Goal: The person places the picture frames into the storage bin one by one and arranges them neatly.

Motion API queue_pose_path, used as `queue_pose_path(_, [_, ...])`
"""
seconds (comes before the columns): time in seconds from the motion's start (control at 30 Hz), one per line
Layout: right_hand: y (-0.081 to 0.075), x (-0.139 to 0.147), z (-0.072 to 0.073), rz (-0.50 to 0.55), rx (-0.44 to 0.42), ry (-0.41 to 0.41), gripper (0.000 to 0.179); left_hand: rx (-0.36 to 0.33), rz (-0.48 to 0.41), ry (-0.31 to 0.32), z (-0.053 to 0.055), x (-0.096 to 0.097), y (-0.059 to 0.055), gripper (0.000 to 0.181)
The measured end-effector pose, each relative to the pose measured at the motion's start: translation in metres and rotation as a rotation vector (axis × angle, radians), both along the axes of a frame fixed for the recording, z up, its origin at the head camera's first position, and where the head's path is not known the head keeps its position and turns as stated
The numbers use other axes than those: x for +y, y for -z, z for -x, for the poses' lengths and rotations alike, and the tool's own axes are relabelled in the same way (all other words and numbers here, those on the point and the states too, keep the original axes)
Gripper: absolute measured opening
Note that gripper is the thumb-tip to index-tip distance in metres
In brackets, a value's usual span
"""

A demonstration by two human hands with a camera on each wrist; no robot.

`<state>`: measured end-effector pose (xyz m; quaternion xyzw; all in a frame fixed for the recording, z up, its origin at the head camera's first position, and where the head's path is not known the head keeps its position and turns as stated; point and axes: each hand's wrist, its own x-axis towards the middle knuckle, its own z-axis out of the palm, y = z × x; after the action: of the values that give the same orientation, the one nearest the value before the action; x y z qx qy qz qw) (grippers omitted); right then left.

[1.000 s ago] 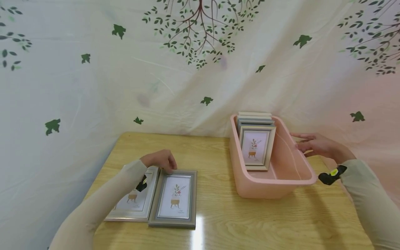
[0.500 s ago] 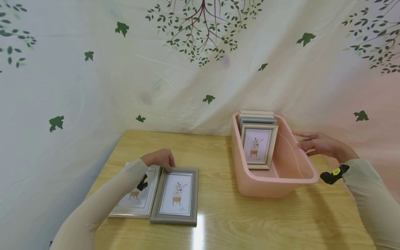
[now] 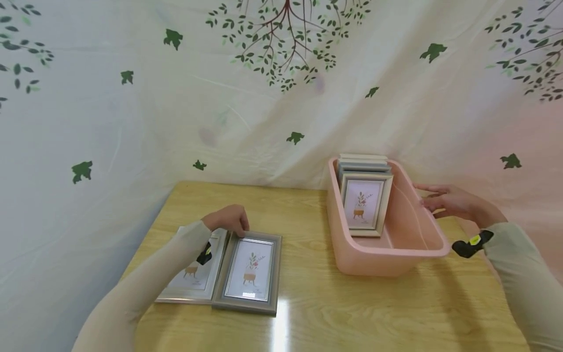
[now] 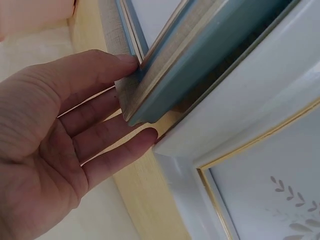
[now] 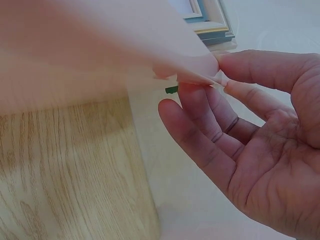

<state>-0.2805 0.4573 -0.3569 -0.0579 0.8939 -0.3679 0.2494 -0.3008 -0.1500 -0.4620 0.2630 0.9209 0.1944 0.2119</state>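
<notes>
Gray frame [image 3: 249, 273], pinched by left fingers [image 4: 122, 155] at its far-left corner only, might be dropped, the tub [image 3: 368, 261] being held by right fingers [image 5: 200, 135].

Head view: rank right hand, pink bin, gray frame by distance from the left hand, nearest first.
1. Gray frame: held at its far edge by the left hand.
2. Pink bin: off to the right, apart from the frame.
3. Right hand: farthest right, at the bin's right rim.
</notes>
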Motion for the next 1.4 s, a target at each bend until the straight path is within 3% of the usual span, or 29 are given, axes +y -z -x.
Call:
queue_pose_path(0.2, [-0.001, -0.001, 0.001, -0.008, -0.008, -0.004, 0.079, -0.048, -0.025, 0.059, 0.001, -0.002, -0.007, 0.009])
queue_pose_path(0.47, [-0.001, 0.001, 0.0, 0.0, 0.0, -0.014, 0.077, -0.19, -0.011, -0.008, 0.001, -0.002, -0.011, 0.018])
queue_pose_path(0.7, [-0.003, 0.003, 0.002, 0.01, 0.001, -0.012, 0.077, -0.309, -0.056, -0.009, 0.002, -0.005, -0.019, 0.037])
queue_pose_path(0.9, [-0.001, 0.004, 0.002, 0.021, -0.011, 0.002, 0.078, -0.387, -0.102, 0.007, 0.006, -0.01, -0.031, 0.041])
queue_pose_path(1.13, [-0.002, 0.001, 0.007, 0.024, -0.007, -0.016, 0.078, -0.406, -0.116, 0.032, 0.01, -0.011, -0.041, 0.044])
queue_pose_path(1.4, [-0.005, 0.0, 0.002, 0.004, -0.021, -0.03, 0.08, -0.403, -0.113, 0.063, 0.01, -0.006, -0.047, 0.044])
